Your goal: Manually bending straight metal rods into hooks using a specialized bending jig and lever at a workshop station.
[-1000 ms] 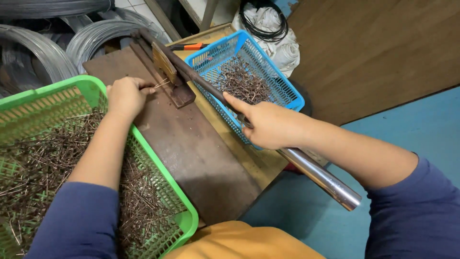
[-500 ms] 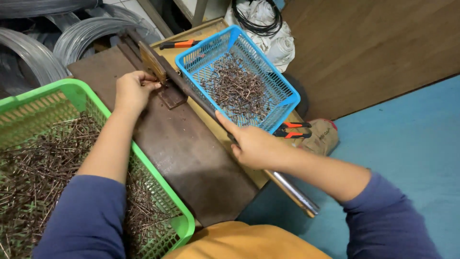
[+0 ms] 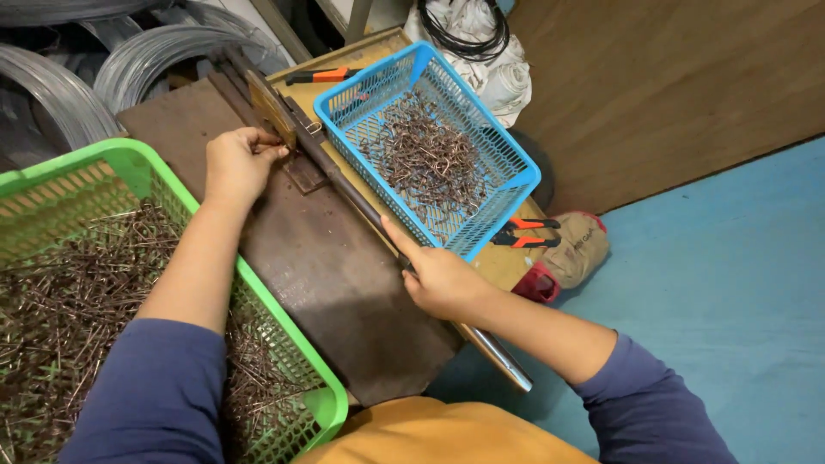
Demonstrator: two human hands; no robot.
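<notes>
Green basket (image 3: 292,344): large, at the person's left, well filled with straight rusty wire pieces (image 3: 60,292). Judged as stock not yet worked; plenty left.

Dark metal plate (image 3: 318,275): worn slab between the two baskets, carrying a hinged bending jig (image 3: 288,129) at its far end.

Blue basket (image 3: 507,163): smaller, at the right beyond the plate, holding a modest heap of bent wire pieces (image 3: 430,159) over part of its floor. Judged as finished output; far smaller than the stock, so the work looks early to midway.

Lever bar (image 3: 361,202): long, dark near the jig, bright steel tube at the near end, lying diagonally along the plate's right edge.

Coiled wire (image 3: 146,51): grey rolls at the far left.

Orange-handled pliers (image 3: 524,234): beside a cloth bag (image 3: 576,249), under the blue basket's near corner.

Left hand (image 3: 236,163): closed, fingertips pinching something small at the jig; the piece itself is too small to make out.

Right hand (image 3: 443,275): wrapped round the lever bar about midway, index finger stretched along it, just beside the blue basket.
</notes>
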